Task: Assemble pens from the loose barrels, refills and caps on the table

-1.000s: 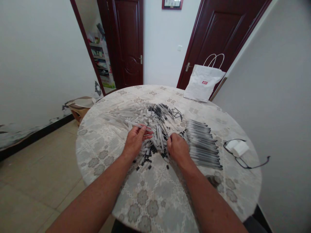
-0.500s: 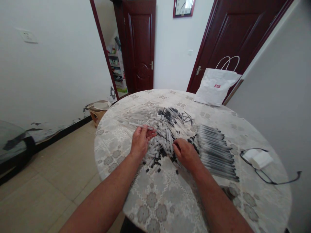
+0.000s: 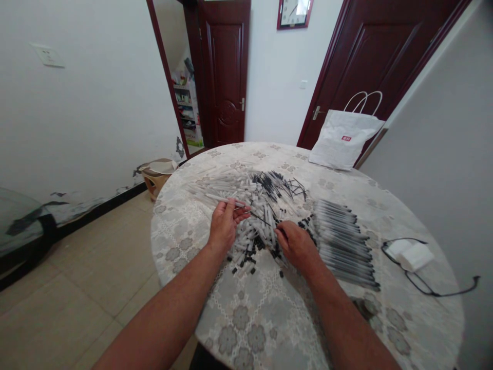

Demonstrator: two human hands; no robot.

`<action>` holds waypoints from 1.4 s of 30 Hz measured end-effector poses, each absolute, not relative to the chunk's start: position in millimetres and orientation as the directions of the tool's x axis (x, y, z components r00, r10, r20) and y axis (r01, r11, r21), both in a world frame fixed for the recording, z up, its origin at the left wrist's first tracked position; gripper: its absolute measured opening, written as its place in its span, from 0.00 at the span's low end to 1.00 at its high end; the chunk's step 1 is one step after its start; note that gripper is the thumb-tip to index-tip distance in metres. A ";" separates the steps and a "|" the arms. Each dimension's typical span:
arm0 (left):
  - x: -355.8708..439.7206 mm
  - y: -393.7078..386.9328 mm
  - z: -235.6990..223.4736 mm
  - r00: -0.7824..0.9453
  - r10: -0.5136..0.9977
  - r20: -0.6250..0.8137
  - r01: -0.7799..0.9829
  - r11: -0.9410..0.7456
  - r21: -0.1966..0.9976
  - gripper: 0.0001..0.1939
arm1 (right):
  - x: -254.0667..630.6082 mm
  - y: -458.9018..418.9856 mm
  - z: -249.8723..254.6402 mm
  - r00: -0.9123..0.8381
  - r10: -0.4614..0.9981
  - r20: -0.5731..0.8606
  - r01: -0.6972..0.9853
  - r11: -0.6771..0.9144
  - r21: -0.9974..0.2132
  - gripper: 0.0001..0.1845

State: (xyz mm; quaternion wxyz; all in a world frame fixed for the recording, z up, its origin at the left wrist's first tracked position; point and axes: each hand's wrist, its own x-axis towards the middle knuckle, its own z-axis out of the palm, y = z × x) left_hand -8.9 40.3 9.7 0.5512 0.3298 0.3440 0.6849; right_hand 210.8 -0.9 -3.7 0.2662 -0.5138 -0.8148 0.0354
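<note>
A pale, translucent pen barrel (image 3: 216, 198) is pinched between the thumb and fingers of my left hand (image 3: 223, 226), its long end pointing to the upper left. My right hand (image 3: 296, 242) is closed on one end of a thin black pen refill (image 3: 262, 218). The refill slants up towards the barrel at my left fingers; whether its tip sits inside the barrel cannot be made out. Under and between my hands lies a heap of short whitish pen caps (image 3: 265, 218) with black ends. Loose barrels (image 3: 219, 181) spread behind my left hand.
Loose black refills (image 3: 269, 186) lie behind the heap. A neat row of pens (image 3: 344, 246) lies right of my right hand. Farther right are eyeglasses (image 3: 423, 289) and a white tissue pack (image 3: 416, 256). A white paper bag (image 3: 342, 139) stands at the round table's (image 3: 246, 308) back right.
The view has shifted slightly. Both hands keep nearly the same pose, with the barrel and refill still held.
</note>
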 end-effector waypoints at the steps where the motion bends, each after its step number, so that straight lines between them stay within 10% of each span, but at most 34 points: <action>1: -9.2 40.4 9.6 -0.174 0.982 0.072 -0.528 -0.155 0.835 0.18 | 210.9 -0.7 -4.0 -0.329 0.856 0.400 0.821 0.468 -0.327 0.10; 20: -3.9 34.8 7.8 -0.031 0.997 0.077 -0.396 -0.083 0.915 0.20 | 208.7 -1.5 -6.2 -0.265 0.804 0.533 0.789 0.498 -0.359 0.08; 32: -6.1 17.4 12.1 0.466 0.885 0.018 -0.403 0.194 0.895 0.17 | 188.7 -21.5 2.5 -0.125 0.918 0.376 0.338 0.395 -0.854 0.11; 42: -5.8 18.4 21.7 0.417 0.908 -0.033 -0.652 0.324 0.686 0.08 | 195.5 -17.7 11.9 0.070 0.929 0.363 0.359 0.316 -0.878 0.15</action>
